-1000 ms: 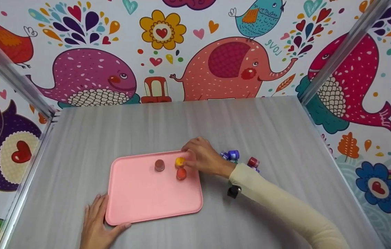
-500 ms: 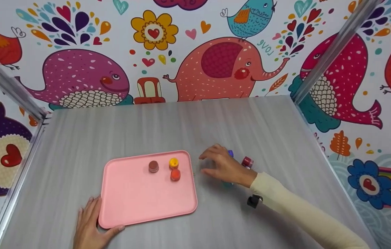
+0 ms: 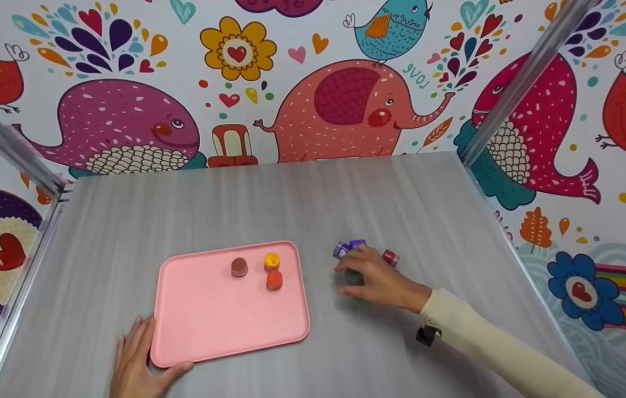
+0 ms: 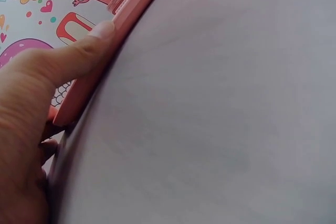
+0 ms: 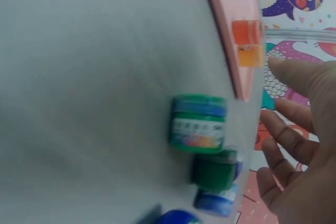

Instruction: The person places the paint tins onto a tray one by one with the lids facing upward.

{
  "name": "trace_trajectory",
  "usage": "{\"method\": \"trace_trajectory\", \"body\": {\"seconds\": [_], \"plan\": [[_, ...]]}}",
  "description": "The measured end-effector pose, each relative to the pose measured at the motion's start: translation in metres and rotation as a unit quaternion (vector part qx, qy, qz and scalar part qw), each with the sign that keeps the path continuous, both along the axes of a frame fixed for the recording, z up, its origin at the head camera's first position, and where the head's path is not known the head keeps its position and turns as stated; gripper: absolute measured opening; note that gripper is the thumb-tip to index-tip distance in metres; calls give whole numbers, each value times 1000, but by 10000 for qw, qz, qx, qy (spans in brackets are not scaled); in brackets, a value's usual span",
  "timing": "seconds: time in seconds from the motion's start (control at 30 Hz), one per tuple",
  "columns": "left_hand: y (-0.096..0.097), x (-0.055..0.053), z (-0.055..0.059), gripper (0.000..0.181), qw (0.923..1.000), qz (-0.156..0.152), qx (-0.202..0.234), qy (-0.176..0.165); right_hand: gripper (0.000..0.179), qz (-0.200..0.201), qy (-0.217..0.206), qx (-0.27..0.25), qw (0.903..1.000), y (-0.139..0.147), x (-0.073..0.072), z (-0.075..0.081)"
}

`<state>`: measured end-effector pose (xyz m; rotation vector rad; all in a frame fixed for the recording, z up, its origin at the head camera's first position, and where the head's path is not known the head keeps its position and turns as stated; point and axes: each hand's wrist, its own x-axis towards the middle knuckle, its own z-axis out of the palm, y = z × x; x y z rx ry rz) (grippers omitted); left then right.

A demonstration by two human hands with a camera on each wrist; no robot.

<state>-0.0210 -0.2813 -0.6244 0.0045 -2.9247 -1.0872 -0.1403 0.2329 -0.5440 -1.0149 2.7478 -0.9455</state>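
Observation:
My left hand holds the near left corner of a pink tray, thumb along the front rim and fingers along the left side. On the tray stand small paint jars: one brown, one yellow and one orange. Right of the tray, my right hand hovers with parted, bent fingers and nothing gripped. Beneath it, partly hidden in the head view, is a green-lidded paint jar with a printed label. A darker green jar lies close beside that one.
Beyond the right hand lie a purple jar, a blue jar and a dark red jar. The grey table meets walls with printed animals. Metal posts stand at its back corners.
My right hand has let go of the yellow jar on the tray and moved right, over the loose jars. The left hand stays at the tray's corner. The head view has shifted slightly.

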Motion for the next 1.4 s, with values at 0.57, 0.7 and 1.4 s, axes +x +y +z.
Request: {"method": "trace_trajectory", "body": {"seconds": [0.57, 0.7, 1.4], "plan": [[4, -3, 4, 125, 9999, -47, 67, 148, 43, 990, 1028, 350, 9891, 50, -1, -26], [4, -2, 5, 125, 9999, -29, 64, 100, 42, 1047, 1319, 619, 9838, 49, -2, -27], [1, 3, -1, 124, 9994, -28, 62, 339, 38, 761, 799, 33, 9939, 12, 5, -13]]}}
